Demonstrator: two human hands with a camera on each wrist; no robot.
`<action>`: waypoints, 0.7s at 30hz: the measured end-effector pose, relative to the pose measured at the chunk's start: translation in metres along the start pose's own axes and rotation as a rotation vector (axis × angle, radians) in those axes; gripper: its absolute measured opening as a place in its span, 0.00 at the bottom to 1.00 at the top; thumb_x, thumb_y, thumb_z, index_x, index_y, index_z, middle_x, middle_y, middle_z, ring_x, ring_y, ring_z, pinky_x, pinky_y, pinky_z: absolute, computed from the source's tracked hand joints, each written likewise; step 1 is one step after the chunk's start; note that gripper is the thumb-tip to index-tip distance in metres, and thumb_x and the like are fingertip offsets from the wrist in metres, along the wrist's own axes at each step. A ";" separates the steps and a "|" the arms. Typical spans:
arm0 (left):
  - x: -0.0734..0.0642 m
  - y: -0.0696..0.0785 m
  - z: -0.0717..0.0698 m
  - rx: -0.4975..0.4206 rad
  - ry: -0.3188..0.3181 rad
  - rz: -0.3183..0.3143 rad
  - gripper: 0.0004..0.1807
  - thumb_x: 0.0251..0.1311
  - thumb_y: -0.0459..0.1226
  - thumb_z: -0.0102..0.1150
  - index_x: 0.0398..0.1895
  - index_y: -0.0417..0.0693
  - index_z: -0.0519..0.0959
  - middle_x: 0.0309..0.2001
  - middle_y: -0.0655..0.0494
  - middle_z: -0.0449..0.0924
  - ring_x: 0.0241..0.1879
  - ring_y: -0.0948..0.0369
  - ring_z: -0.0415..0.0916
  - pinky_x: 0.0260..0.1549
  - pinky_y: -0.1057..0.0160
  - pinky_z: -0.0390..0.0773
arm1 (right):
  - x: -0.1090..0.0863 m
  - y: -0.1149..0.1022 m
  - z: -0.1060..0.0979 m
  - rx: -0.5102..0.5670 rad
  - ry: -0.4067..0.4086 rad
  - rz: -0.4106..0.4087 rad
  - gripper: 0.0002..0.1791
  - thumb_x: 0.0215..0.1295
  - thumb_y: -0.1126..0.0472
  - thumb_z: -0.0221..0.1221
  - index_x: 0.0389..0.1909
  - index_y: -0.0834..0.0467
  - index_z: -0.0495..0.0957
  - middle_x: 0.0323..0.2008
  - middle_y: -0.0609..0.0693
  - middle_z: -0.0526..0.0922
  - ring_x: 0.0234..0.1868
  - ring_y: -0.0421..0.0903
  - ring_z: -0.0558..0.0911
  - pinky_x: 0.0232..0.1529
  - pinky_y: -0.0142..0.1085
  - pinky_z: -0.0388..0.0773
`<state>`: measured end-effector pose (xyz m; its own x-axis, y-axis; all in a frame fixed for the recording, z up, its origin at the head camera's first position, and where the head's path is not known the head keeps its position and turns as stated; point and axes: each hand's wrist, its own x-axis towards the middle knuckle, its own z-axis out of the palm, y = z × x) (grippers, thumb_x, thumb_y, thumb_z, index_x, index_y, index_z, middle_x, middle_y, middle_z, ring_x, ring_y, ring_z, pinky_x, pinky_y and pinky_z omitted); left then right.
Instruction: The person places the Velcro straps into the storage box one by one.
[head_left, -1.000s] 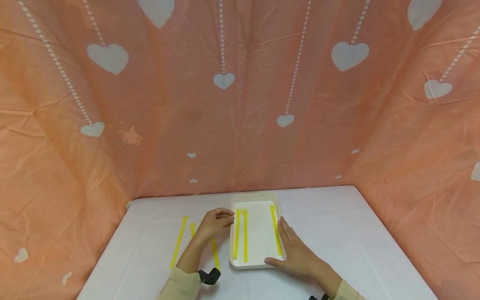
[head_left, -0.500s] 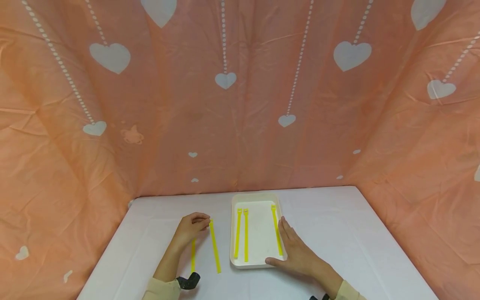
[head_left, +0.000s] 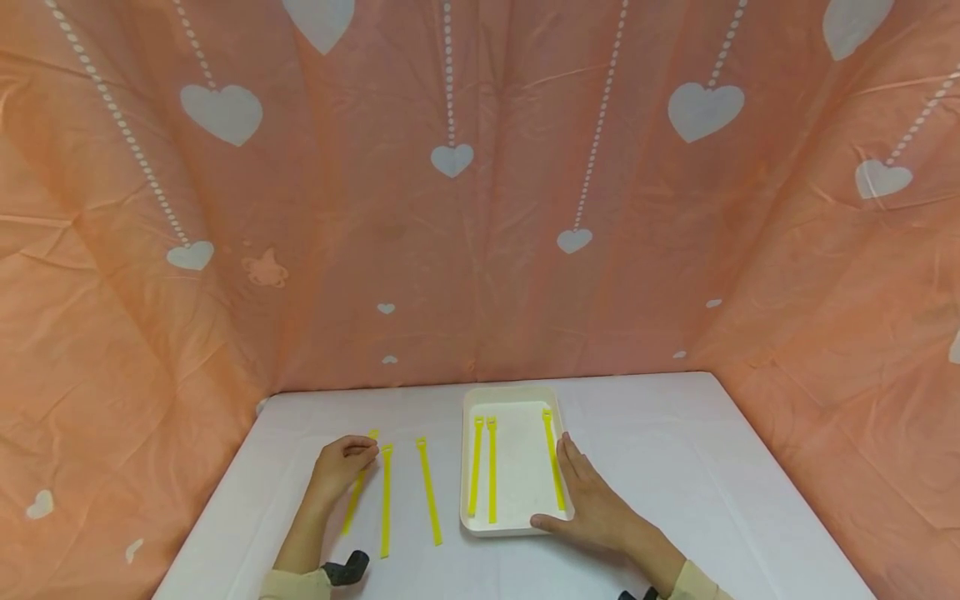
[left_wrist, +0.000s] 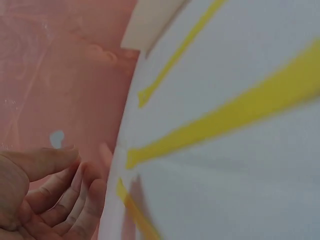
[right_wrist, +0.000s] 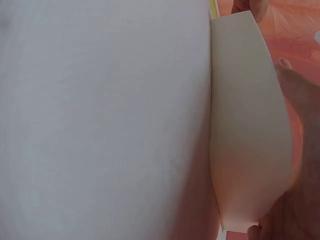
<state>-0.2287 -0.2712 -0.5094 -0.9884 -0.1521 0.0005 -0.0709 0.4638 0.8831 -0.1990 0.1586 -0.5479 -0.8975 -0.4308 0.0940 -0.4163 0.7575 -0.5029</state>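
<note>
My left hand [head_left: 337, 471] is over the head end of the leftmost yellow cable strap [head_left: 354, 502], its fingers loosely bent. In the left wrist view, the thumb and fingertips have nothing between them, with a strap end [left_wrist: 127, 197] close by. A middle strap [head_left: 386, 504] and a third strap [head_left: 430, 496] lie on the table to its right. My right hand [head_left: 600, 508] rests against the near right corner of a white tray [head_left: 517, 467], fingers straight along its side, thumb at the front edge. Inside the tray lie two straps on the left and one strap [head_left: 554, 462] on the right.
A white cloth [head_left: 675, 475] covers the table. Peach curtains [head_left: 480, 275] with white hearts stand close behind the table and on both sides. Black wrist mounts [head_left: 347, 569] sit at the sleeves.
My left hand has moved left from the tray's left edge, past two straps on the table, to the leftmost one. My right hand and the tray stay where they were.
</note>
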 end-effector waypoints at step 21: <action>0.001 -0.024 -0.004 0.198 0.068 -0.039 0.16 0.62 0.33 0.70 0.48 0.28 0.85 0.38 0.46 0.88 0.38 0.55 0.84 0.38 0.62 0.80 | 0.001 0.002 0.001 0.012 -0.021 0.006 0.73 0.63 0.22 0.63 0.85 0.69 0.40 0.87 0.64 0.39 0.85 0.65 0.50 0.82 0.60 0.56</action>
<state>-0.2270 -0.2862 -0.5286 -0.9734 -0.2292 0.0057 -0.1409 0.6177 0.7736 -0.2002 0.1588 -0.5495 -0.8968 -0.4363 0.0729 -0.4087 0.7543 -0.5138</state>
